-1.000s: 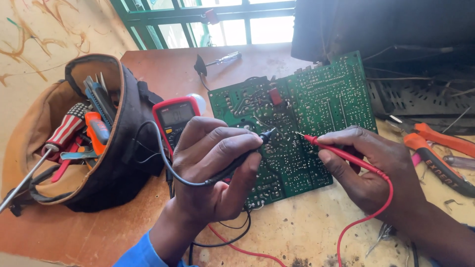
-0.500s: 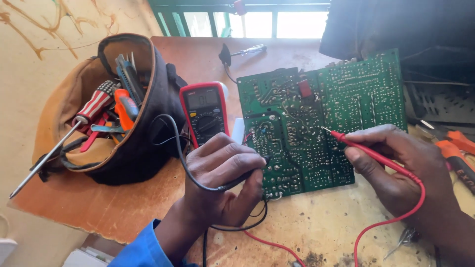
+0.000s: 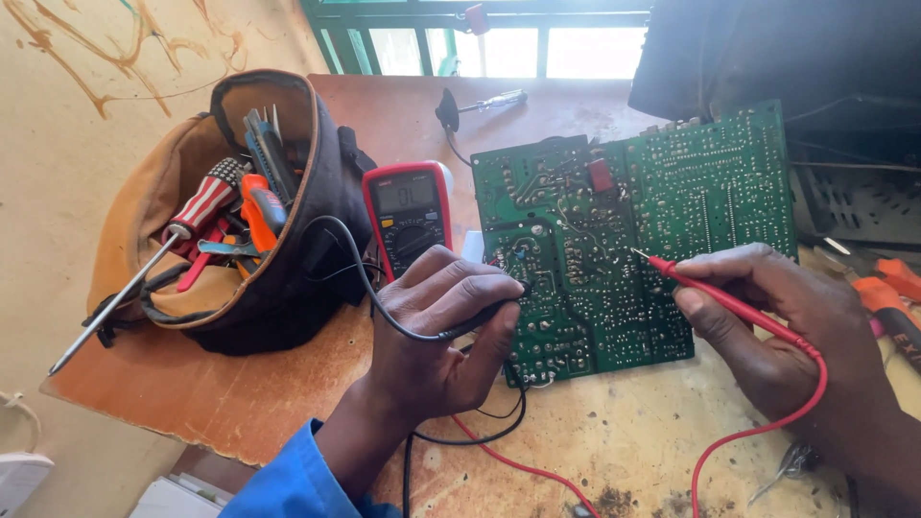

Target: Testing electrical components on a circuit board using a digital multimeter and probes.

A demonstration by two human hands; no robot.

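Under the left hand (image 3: 436, 336), most of the black probe (image 3: 480, 319) is hidden: only a short stretch shows between the curled fingers, and its tip on the board (image 3: 633, 240) cannot be made out. That hand is closed around the probe, pinching it. Across from it, the right hand (image 3: 787, 317) pinches the red probe (image 3: 715, 293), whose metal tip touches the board's solder side; its wrist is cut off by the frame edge. Between the hands the board lies flat on the surface (image 3: 240, 384), green, dense with silver solder points. Just beyond the left hand sits a red meter (image 3: 408, 216), its readout too small to judge. Left of that stands a tool bag (image 3: 230, 221), screwdrivers sticking out.
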